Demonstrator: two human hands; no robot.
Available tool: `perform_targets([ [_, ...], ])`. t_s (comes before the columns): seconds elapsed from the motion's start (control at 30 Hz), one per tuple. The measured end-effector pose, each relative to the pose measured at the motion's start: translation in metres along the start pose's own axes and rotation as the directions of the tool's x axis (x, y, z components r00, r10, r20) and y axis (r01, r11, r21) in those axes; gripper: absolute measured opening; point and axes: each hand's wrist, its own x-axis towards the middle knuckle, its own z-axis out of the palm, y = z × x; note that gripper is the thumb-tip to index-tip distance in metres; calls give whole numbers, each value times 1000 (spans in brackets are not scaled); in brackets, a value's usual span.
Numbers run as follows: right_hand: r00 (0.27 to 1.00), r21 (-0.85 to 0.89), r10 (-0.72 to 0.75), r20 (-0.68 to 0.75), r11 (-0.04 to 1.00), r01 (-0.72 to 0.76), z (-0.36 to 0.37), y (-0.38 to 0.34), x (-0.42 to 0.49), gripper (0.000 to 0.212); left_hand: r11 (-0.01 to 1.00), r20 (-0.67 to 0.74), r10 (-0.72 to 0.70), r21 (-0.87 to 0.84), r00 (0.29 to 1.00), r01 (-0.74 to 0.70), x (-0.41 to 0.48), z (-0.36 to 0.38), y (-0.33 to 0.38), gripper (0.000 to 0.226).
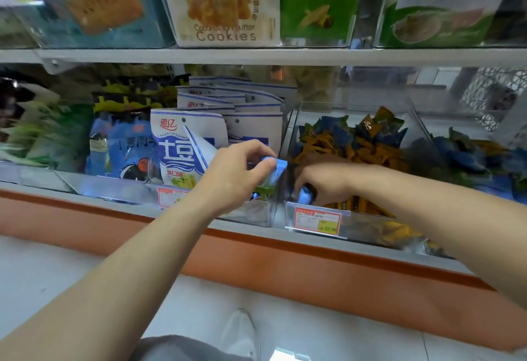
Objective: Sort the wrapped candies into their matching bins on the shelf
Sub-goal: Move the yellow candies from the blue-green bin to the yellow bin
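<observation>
My left hand (236,172) holds light blue wrapped candies (275,173) just left of a clear plastic bin's (316,219) wall, fingers curled round them. My right hand (325,183) reaches into that bin's front left corner and pinches another light blue candy (305,197). The bin is filled with orange and dark blue wrapped candies (362,143). A second clear bin (427,138) to its right holds mostly blue wrapped candies (467,158).
White and blue snack bags (182,146) stand in the compartment left of the bins, blue bags (125,146) beyond them. Cookie boxes (225,12) fill the shelf above. An orange kick strip (256,255) runs below the shelf edge; my shoe (241,332) is on the floor.
</observation>
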Motion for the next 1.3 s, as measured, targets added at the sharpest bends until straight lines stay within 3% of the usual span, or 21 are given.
perform_targets([
  [0.1,982,171,69,-177,984,-38,-3,9,-11,22,1000,-8,-16,-18,1000,16,0,0,1,11],
  [0.2,919,439,220,-326,896,-58,-20,26,-30,22,998,-42,-44,-45,998,42,2,2,3,11],
  [0.4,791,633,478,-383,759,-151,-36,40,-59,25,993,-165,-84,-100,983,68,12,13,16,7],
  [0.5,747,652,573,-336,714,-255,-40,37,-68,65,959,-150,-157,-261,976,114,15,23,24,12],
  [0.57,714,695,620,-327,670,-263,-41,26,-75,75,922,-136,-226,-349,965,167,17,25,29,17],
  [0.7,817,887,523,-242,460,-32,-35,-8,-89,42,849,-96,-288,-485,953,208,18,26,37,22],
  [0.77,864,939,453,-219,339,61,-33,-23,-93,39,782,3,-315,-566,949,261,17,27,45,21],
  [0.8,867,934,434,-246,346,91,-32,-28,-94,46,731,69,-321,-616,944,294,17,27,50,23],
  [0.87,830,874,439,-345,473,114,-33,-36,-93,59,686,163,-266,-661,950,306,16,25,53,34],
  [0.93,764,843,492,-417,524,123,-35,-41,-90,62,753,179,-187,-606,966,258,13,26,54,40],
  [1.03,735,794,472,-487,590,148,-34,-40,-83,51,862,80,-138,-481,987,160,10,26,52,35],
  [1.1,742,777,444,-502,609,161,-31,-35,-78,32,900,-18,-137,-421,990,117,11,20,44,34],
  [1.2,835,794,366,-412,594,132,-22,-27,-70,16,916,-111,-179,-382,977,125,10,11,30,38],
  [1.3,974,692,163,-155,722,-11,-11,-27,-60,26,915,-98,-216,-367,972,167,7,8,21,40],
])
